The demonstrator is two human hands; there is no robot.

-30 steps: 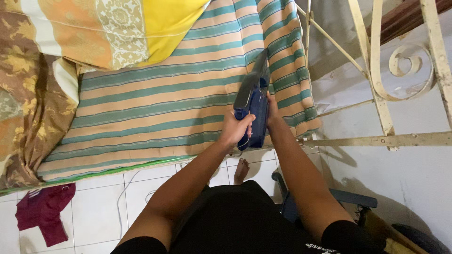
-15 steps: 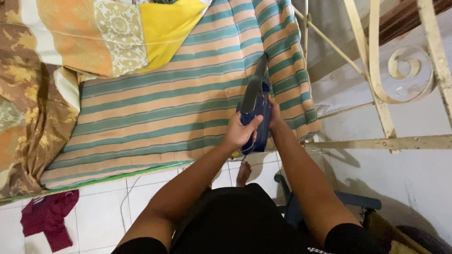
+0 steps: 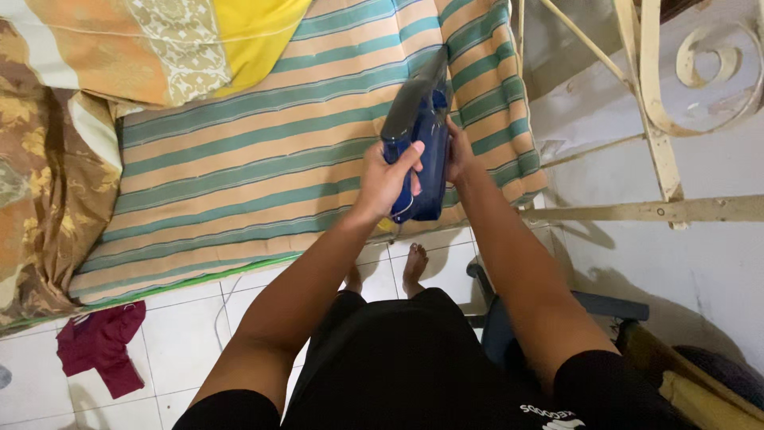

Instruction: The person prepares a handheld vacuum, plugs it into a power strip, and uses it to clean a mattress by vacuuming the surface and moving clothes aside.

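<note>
A dark blue handheld appliance [image 3: 418, 143], probably a small vacuum, is held above the striped mattress [image 3: 263, 167]. Left hand [image 3: 386, 179] is wrapped tight round the near end; right hand [image 3: 458, 151] is curled on the right flank. Rigid plastic, judged light, best gripped at the rear.

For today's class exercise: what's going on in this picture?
A person grips a dark blue handheld appliance with both hands, the left hand on its near side and the right hand on its far side. They hold it above a striped mattress lying on the white tiled floor, with a maroon cloth nearby.
</note>
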